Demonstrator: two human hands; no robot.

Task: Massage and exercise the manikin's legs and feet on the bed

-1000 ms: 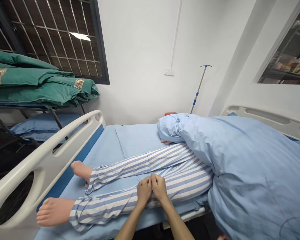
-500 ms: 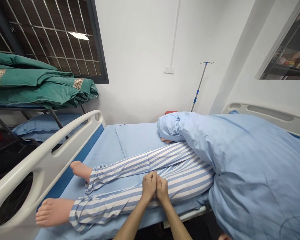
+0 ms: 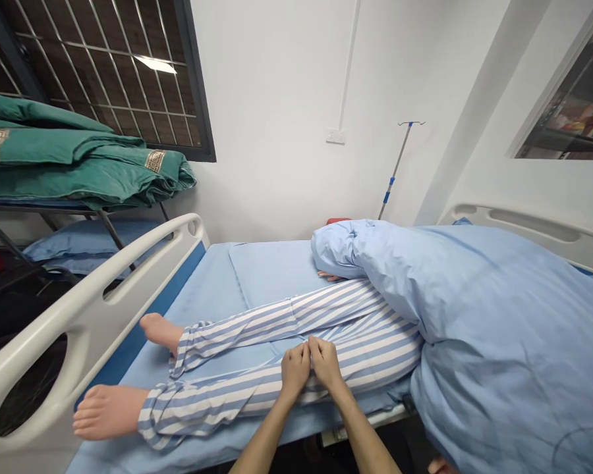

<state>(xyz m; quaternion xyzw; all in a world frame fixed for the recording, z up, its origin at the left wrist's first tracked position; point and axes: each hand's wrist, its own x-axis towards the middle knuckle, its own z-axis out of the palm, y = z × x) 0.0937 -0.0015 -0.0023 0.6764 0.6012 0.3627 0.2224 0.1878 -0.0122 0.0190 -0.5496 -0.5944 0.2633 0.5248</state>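
Observation:
My left hand (image 3: 295, 372) and my right hand (image 3: 326, 362) are side by side with fingers closed, knuckles almost touching, over the near leg of the striped pajama trousers (image 3: 375, 359). The inside of both fists is hidden, so I cannot tell whether they pinch the fabric. A manikin-like figure wears the trousers and lies on the bed; its near foot (image 3: 109, 411) and far foot (image 3: 161, 331) are bare, toward the left end. A light blue quilt (image 3: 474, 296) is folded back over its upper body. One hand of the figure (image 3: 330, 275) shows from under the quilt's edge.
A cream bed end panel (image 3: 123, 283) rises at the left, another (image 3: 524, 227) at the right. Behind the bed stand a drip pole (image 3: 395, 171) and a white wall with a socket (image 3: 335, 136). Green folded bedding (image 3: 103, 171) lies on a rack at the left.
My right hand has shifted slightly up and its forearm lies more to the right. The left hand stays nearly in place, and the view has moved a little.

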